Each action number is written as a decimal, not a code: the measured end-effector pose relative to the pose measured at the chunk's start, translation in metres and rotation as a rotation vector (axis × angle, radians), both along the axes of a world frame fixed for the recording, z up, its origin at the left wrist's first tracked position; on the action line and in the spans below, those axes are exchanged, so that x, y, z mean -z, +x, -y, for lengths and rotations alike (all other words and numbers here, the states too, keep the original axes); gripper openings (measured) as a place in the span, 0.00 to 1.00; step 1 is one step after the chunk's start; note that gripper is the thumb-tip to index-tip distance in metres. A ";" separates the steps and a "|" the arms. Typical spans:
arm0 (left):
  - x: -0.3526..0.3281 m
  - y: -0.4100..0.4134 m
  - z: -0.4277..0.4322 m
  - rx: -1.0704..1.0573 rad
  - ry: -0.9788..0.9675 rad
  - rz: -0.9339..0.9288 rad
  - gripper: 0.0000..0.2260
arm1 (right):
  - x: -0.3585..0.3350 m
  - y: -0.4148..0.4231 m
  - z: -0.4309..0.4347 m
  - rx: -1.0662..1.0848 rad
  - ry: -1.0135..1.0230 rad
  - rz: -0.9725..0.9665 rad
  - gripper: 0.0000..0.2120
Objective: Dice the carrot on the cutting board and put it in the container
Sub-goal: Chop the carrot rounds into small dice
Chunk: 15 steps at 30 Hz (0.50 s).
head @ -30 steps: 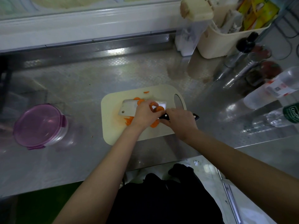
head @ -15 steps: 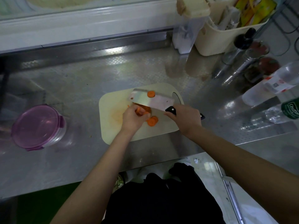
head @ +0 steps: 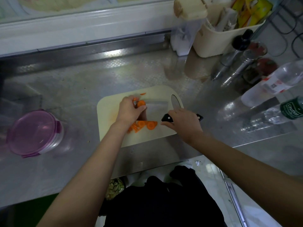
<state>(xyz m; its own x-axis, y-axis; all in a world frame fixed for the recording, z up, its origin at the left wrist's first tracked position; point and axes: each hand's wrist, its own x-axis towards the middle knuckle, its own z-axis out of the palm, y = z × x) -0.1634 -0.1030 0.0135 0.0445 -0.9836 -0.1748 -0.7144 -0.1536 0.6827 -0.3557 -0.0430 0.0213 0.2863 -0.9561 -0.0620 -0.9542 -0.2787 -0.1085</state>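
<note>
A cream cutting board [head: 111,108] lies on the steel counter. Orange carrot slices [head: 144,125] are piled near its front. My right hand [head: 183,123] grips the black handle of a cleaver [head: 157,110], whose wide blade lies over the board. My left hand [head: 129,110] is at the blade's far left end, fingers curled on a carrot slice [head: 141,103] that sits on the blade. One small carrot piece [head: 143,94] lies at the board's back edge. The clear container with a purple lid [head: 32,131] stands closed at the left.
A cream basket [head: 218,41] with packets stands at the back right. Metal shakers [head: 236,63] and plastic bottles [head: 270,86] crowd the right side. The counter's front edge [head: 147,167] runs just below the board.
The cleaver has lowered from its tilted lift to lie flatter over the board. My left hand moved from the slices at the front up to the slice on the blade.
</note>
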 end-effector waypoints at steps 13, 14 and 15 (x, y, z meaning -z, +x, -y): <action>0.004 0.003 0.007 -0.025 -0.006 -0.016 0.09 | 0.006 -0.012 -0.013 0.024 0.049 0.009 0.21; 0.002 0.004 0.007 -0.022 -0.026 -0.028 0.09 | 0.006 -0.012 -0.012 0.085 0.063 0.002 0.21; 0.000 0.005 0.007 -0.021 -0.045 -0.036 0.08 | 0.007 -0.013 -0.012 0.159 0.082 0.004 0.22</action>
<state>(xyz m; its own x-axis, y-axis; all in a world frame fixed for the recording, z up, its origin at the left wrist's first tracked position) -0.1585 -0.1096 0.0139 0.0600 -0.9894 -0.1320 -0.6860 -0.1370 0.7146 -0.3684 -0.0314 0.0143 0.1324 -0.9811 -0.1409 -0.9850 -0.1144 -0.1289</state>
